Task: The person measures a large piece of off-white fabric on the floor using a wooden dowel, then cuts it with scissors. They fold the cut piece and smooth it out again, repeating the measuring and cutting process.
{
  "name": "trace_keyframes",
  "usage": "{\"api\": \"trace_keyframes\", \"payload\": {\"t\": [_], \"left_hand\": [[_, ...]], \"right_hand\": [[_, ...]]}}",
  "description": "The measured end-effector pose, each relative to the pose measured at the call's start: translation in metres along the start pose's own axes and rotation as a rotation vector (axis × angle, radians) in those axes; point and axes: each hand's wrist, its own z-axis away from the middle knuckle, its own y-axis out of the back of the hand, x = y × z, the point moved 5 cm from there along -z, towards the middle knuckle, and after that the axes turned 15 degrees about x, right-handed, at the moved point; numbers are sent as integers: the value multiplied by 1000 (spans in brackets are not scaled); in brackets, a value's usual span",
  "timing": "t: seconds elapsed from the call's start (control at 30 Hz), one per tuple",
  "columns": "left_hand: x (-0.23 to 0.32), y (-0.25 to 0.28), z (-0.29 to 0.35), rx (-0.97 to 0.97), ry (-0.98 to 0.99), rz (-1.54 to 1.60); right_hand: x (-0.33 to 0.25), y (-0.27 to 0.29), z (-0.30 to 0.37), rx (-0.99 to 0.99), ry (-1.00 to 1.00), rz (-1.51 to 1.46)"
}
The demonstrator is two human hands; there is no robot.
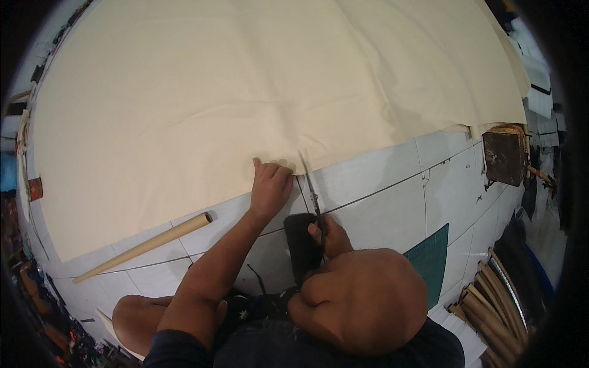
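A large sheet of cream cloth lies spread over the tiled floor, its near edge running in front of me. My left hand is at that edge, fingers curled on the cloth and one finger stuck out to the side. Just right of it, my right hand grips a pair of scissors by the dark handles. The blades point away from me and cross the cloth's edge, with the upper blade over the cloth. My knee partly hides the right forearm. Beside the right hand is a black elongated object whose kind is unclear.
A cardboard tube lies on the white tiles to the left. At the right stand a dark brown block-shaped object by the cloth's corner and a green cutting mat near my knee. Several brown rolls are stacked at the lower right.
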Motion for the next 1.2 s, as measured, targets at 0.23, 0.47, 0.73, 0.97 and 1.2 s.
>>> {"api": "trace_keyframes", "payload": {"t": [0.23,0.47,0.73,0.97,1.2], "left_hand": [[0,-1,-2,-11,-16,-18],[3,-3,-2,-25,-41,-23],[1,-4,2,-9,-47,-45],[-2,-4,1,14,-33,-27],[-2,-1,2,-1,-33,-4]], "right_hand": [[2,3,-3,13,-9,16],[10,6,-14,74,-29,29],[27,-1,-21,72,-57,-79],[27,0,-25,99,4,35],[8,4,-21,176,159,-137]]}}
